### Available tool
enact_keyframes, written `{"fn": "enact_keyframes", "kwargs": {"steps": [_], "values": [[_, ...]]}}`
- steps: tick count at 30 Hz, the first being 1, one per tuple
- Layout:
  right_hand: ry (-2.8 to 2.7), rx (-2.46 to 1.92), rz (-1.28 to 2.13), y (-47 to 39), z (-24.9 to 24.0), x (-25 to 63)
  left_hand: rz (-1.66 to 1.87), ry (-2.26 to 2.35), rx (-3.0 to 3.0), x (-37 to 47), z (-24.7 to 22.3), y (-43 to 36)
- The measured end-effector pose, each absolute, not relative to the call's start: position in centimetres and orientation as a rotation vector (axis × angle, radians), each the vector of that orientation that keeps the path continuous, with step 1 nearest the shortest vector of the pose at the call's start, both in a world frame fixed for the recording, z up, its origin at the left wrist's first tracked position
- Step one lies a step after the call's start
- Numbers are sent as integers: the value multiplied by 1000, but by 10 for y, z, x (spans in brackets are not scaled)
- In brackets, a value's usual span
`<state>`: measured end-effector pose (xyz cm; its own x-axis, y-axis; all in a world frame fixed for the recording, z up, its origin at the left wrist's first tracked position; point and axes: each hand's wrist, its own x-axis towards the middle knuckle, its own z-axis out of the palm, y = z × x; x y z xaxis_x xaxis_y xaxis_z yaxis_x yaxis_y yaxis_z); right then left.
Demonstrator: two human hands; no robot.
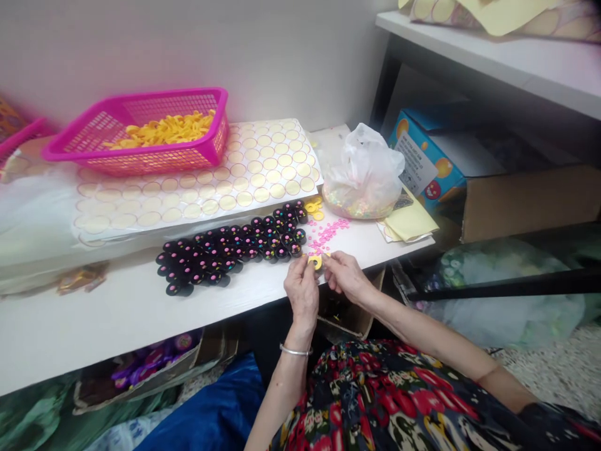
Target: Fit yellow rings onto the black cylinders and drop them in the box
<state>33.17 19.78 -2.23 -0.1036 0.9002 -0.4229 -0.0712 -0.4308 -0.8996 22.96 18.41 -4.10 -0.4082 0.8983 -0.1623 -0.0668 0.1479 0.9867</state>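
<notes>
a pink basket (154, 163) of yellow loops (169, 129) sits behind the black pieces (228, 251), on a sheet (277, 147) of circles. just beside the black pieces' right end, the left hand (303, 291) has its fingers clamped on a yellow ring (315, 257). right of the black pieces lie pink bits (323, 235); the right hand (346, 274), nearer the edge, pinches the ring's right side. farther right: a bag (364, 181), then a box (420, 160).

We note a plain, pale wall (291, 53) behind 1 white table (94, 319); at right, 1 higher white tabletop (493, 66); below, speckled floor (570, 373).
</notes>
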Motion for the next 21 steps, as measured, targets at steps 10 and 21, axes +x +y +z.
{"fn": "enact_keyframes", "kwargs": {"steps": [10,21], "values": [[-1034,-1496,1651,211,-25,323,1342,1495,710,232,-35,189],[-980,-1469,1722,215,-28,324,1267,1426,577,232,-41,192]]}}
